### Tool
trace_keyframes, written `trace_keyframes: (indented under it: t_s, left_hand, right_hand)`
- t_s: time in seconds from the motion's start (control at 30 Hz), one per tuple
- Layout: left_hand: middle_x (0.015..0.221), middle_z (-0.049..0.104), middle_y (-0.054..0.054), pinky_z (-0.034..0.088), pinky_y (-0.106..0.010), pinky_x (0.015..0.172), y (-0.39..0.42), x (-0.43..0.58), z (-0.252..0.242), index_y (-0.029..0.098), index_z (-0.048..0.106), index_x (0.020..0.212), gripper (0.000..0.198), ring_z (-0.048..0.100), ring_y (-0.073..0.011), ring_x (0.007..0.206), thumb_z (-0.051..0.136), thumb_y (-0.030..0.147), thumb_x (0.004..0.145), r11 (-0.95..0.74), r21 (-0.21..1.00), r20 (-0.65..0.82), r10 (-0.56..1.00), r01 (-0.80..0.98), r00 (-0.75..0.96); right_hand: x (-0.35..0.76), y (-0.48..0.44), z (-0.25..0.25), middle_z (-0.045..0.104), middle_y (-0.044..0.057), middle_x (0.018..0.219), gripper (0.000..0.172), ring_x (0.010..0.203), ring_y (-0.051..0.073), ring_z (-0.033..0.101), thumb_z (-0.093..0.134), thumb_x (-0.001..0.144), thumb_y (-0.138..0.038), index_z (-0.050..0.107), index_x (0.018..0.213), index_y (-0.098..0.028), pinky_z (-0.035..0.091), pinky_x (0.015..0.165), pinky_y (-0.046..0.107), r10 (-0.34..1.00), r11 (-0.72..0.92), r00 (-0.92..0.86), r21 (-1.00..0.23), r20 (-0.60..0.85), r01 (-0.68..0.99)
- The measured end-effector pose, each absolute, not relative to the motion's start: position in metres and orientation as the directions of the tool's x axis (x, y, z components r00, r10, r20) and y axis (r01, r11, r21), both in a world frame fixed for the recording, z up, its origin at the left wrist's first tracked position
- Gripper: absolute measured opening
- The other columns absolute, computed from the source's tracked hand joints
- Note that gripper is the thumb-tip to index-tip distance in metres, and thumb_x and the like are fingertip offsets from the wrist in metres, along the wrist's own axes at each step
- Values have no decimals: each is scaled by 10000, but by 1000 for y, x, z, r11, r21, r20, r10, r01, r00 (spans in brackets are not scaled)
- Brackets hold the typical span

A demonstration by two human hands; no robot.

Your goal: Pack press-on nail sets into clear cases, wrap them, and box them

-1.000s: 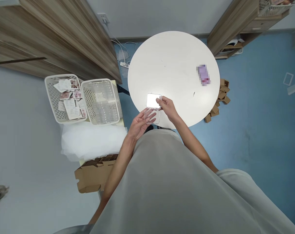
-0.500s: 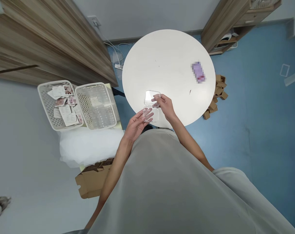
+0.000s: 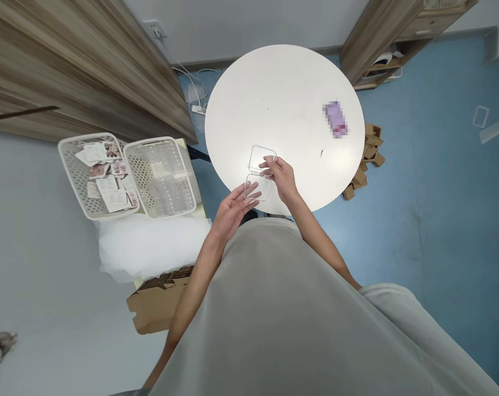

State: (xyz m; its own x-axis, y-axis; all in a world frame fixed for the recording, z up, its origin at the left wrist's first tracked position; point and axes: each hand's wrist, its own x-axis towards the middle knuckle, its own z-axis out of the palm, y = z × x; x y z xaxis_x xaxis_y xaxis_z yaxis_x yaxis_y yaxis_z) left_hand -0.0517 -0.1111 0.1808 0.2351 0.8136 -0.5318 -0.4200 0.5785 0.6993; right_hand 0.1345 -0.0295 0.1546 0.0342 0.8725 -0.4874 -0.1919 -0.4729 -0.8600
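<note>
A clear plastic hinged case [image 3: 262, 147] is spread open above the near part of the white round table [image 3: 282, 77]. My right hand [image 3: 281, 175] pinches its upper half at the right side, close to the hinge. At the lower half is my left hand [image 3: 229, 213], holding it from the left with thumb and fingers; some of those fingers show through the clear plastic. Nothing can be seen inside either half.
On the table's right lies a blurred purple item [image 3: 336, 119]. Two white baskets stand at left: one with printed packets [image 3: 109, 187], one with clear plastic cases [image 3: 171, 190]. Below them are white wrapping [image 3: 150, 245] and a cardboard box [image 3: 156, 308]. Small brown boxes [image 3: 369, 148] lie beyond the table's right edge.
The open case has shifted slightly up and right and its tilt has changed, so the bright reflection on its upper half is gone. Both hands keep hold of it.
</note>
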Motion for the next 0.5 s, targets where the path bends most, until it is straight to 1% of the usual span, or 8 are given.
trace_keyframes:
  t_s: [0.1,0.17,0.23,0.3,0.37,0.43,0.5]
  left_hand:
    - [1665,618,-135,486,-544,1262,-111,-46,188,288,719,1476,615,621,-380,1507,900,456,912,539,766,-513,841,-351,173]
    - [1669,617,-116,454,-543,1293,-110,-39,194,299,709,1493,612,579,-382,1547,884,466,931,493,824,-473,870,-280,139]
    - [1680,609,-85,417,-536,1328,-108,-31,202,308,717,1486,581,503,-383,1610,869,454,945,442,873,-425,897,-204,124]
    - [1685,603,-63,391,-533,1350,-107,-20,209,315,726,1482,536,407,-382,1672,839,423,969,404,903,-387,913,-144,132]
    - [1678,606,-63,365,-542,1367,-106,-10,215,311,736,1472,499,336,-384,1707,814,399,987,369,924,-351,922,-99,162]
    - [1680,601,-74,313,-564,1392,-108,0,217,294,759,1434,476,305,-395,1718,826,411,978,320,946,-305,931,-46,199]
    - [1695,583,-86,252,-589,1413,-110,7,216,275,783,1387,468,300,-413,1717,849,452,959,261,965,-258,940,16,223]
  right_hand:
    - [129,-30,150,775,51,1005,594,943,198,746,705,936,-834,694,1125,-271,607,844,336,848,-513,19,-829,-529,-223]
    - [123,-31,144,747,41,955,625,930,206,746,656,944,-868,673,1125,-271,613,825,339,829,-538,2,-800,-559,-265]
    - [117,-33,136,715,25,898,637,901,212,738,622,946,-891,652,1104,-275,620,801,344,812,-561,-26,-769,-583,-307]
    - [111,-34,127,682,6,832,635,874,217,726,607,944,-903,637,1066,-280,624,772,349,798,-580,-65,-736,-599,-350]
    - [107,-34,119,650,-10,771,626,848,216,712,604,941,-905,621,1004,-282,619,757,356,787,-597,-116,-702,-606,-389]
    - [105,-33,114,623,-20,725,625,827,214,701,608,935,-908,600,930,-283,611,760,368,777,-615,-168,-675,-607,-407]
    - [105,-31,112,608,-23,704,632,820,214,696,599,935,-913,579,878,-284,605,756,376,784,-618,-220,-695,-580,-367]
